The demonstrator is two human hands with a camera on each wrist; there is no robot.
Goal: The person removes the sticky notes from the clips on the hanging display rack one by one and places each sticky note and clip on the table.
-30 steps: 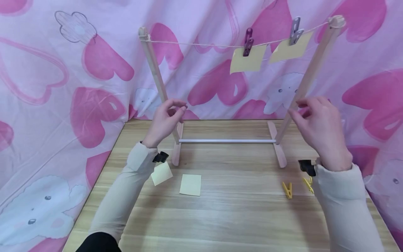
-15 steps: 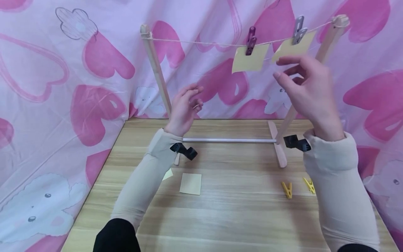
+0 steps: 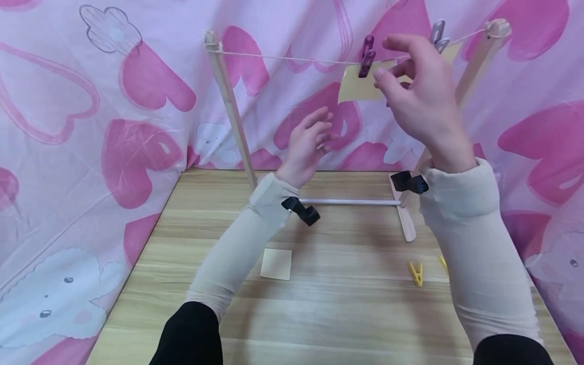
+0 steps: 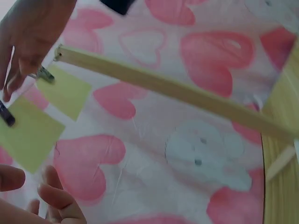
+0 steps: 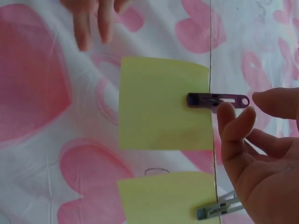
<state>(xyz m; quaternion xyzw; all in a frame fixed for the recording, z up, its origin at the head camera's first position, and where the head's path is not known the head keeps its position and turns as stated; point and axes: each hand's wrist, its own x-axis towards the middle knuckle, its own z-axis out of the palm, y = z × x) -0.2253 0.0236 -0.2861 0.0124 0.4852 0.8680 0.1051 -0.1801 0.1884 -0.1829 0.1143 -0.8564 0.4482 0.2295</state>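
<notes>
A purple clothes peg [image 3: 366,57] clips a pale yellow sticky note [image 3: 355,85] to a string [image 3: 283,58]. My right hand [image 3: 422,99] is raised just right of that peg, thumb and forefinger apart and holding nothing. In the right wrist view its fingertips are close to the purple peg's tail; whether they touch it I cannot tell. A grey peg [image 5: 217,209] holds a second sticky note [image 5: 168,196], partly behind the right hand in the head view. Lower and to the left, my left hand [image 3: 306,147] is in the air below the string, fingers loosely spread with nothing in them.
The string runs between two wooden posts [image 3: 232,111], joined low down by a white rod [image 3: 351,202]. A loose sticky note [image 3: 276,264] lies on the wooden table [image 3: 337,314]. Right of it are a yellow peg [image 3: 416,274] and another, mostly hidden by the right sleeve.
My right hand has risen and moved left to the purple peg. My left hand has moved up and right, its fingers loosening; its sleeve now covers one loose note on the table.
</notes>
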